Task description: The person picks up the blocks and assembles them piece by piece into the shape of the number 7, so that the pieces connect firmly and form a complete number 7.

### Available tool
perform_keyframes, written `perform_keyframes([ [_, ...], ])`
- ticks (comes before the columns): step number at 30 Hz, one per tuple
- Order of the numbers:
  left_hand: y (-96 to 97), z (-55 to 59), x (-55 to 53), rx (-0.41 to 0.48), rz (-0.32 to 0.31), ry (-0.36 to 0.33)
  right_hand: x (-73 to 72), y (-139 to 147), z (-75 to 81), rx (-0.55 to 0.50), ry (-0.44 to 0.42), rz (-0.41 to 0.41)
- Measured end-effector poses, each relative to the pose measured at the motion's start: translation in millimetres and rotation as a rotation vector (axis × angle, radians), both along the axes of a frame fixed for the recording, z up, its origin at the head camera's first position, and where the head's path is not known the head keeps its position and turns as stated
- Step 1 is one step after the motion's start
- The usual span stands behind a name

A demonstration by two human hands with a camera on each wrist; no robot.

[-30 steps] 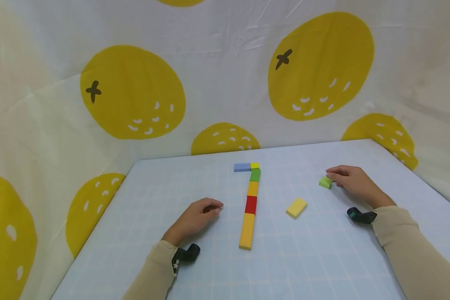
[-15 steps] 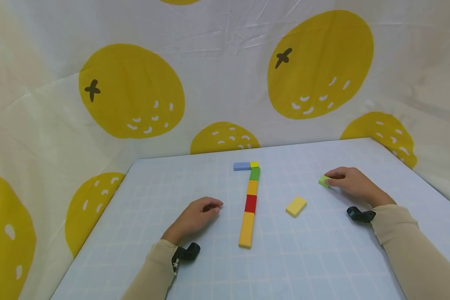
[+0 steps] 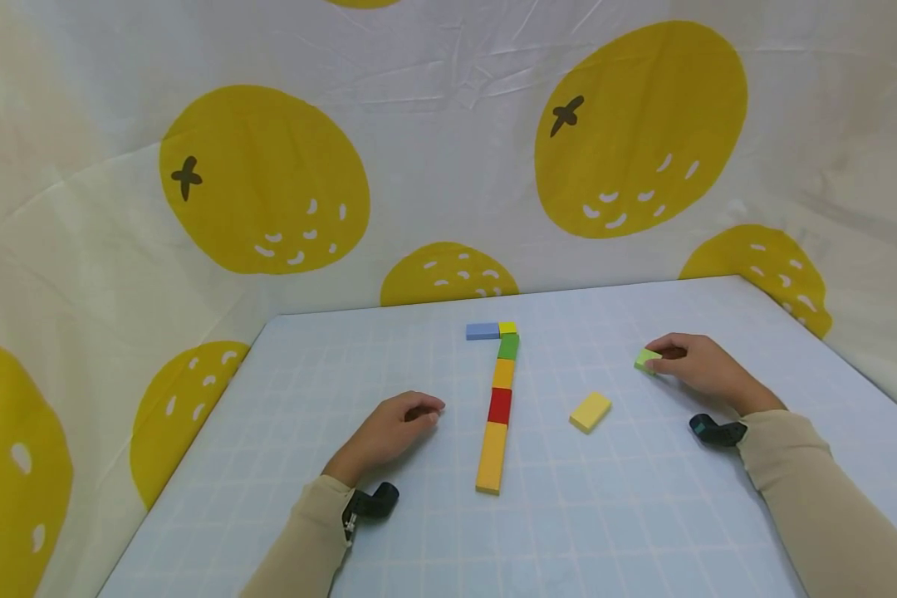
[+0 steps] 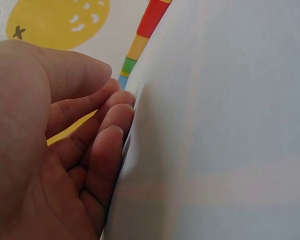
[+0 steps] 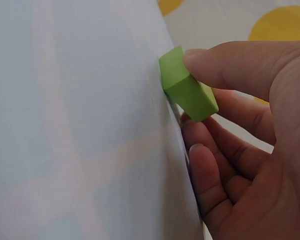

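At the right of the table, my right hand (image 3: 698, 365) pinches a small light-green block (image 3: 645, 360) between thumb and fingers. The right wrist view shows the green block (image 5: 187, 87) tilted, one edge at the tabletop, with the thumb on its side. My left hand (image 3: 389, 432) rests on the table with loosely curled fingers and holds nothing. Just right of it runs a row of blocks: a long orange-yellow one (image 3: 492, 458), a red one (image 3: 499, 406), a shorter orange one (image 3: 503, 374) and a green one (image 3: 508, 346).
A small yellow block (image 3: 507, 328) and a blue block (image 3: 482, 331) lie at the row's far end, the blue pointing left. A loose pale-yellow block (image 3: 590, 413) lies between the row and my right hand. A fruit-print curtain (image 3: 448, 166) hangs behind the table (image 3: 568, 523).
My right hand has shifted slightly left, and its thumb and fingers have closed on the light-green block. The left hand and the block row stay where they were.
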State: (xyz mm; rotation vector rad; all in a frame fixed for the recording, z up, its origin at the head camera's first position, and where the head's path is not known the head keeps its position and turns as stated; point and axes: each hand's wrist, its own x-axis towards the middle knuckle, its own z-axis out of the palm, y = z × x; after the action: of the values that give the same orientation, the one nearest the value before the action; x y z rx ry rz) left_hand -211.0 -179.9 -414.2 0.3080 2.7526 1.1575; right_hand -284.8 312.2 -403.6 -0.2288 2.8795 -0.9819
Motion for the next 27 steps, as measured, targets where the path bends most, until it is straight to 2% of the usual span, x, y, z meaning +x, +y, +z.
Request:
perform_keyframes([
  [4, -1.5, 0.3, -0.3, 0.003, -0.009, 0.006, 0.2, -3.1, 1.2, -0.009, 0.015, 0.003],
  [7, -3.3, 2.5, -1.0, 0.010, -0.023, -0.022, 0.4, -4.3, 1.9, -0.010, 0.016, 0.002],
  [11, -3.4, 10.1, -3.1, 0.092, -0.044, -0.110, 2.3, -2.0, 2.9, -0.008, 0.005, 0.002],
  [14, 1.8, 17.0, -5.0, 0.174, -0.065, -0.134, 3.6, 2.3, 4.0, -0.006, -0.007, -0.006],
  [19, 24.0, 28.1, -6.1, 0.231, -0.129, -0.115, 0.6, 4.6, 5.2, -0.015, -0.013, -0.003],
  [24, 58.7, 41.3, -2.2, 0.169, -0.212, -0.108, -0.9, 5.7, 1.8, -0.016, -0.027, 0.009],
  [27, 72.1, 45.9, -0.9, 0.146, -0.253, -0.099, -1.1, 4.2, -2.2, -0.028, -0.036, 0.011],
])
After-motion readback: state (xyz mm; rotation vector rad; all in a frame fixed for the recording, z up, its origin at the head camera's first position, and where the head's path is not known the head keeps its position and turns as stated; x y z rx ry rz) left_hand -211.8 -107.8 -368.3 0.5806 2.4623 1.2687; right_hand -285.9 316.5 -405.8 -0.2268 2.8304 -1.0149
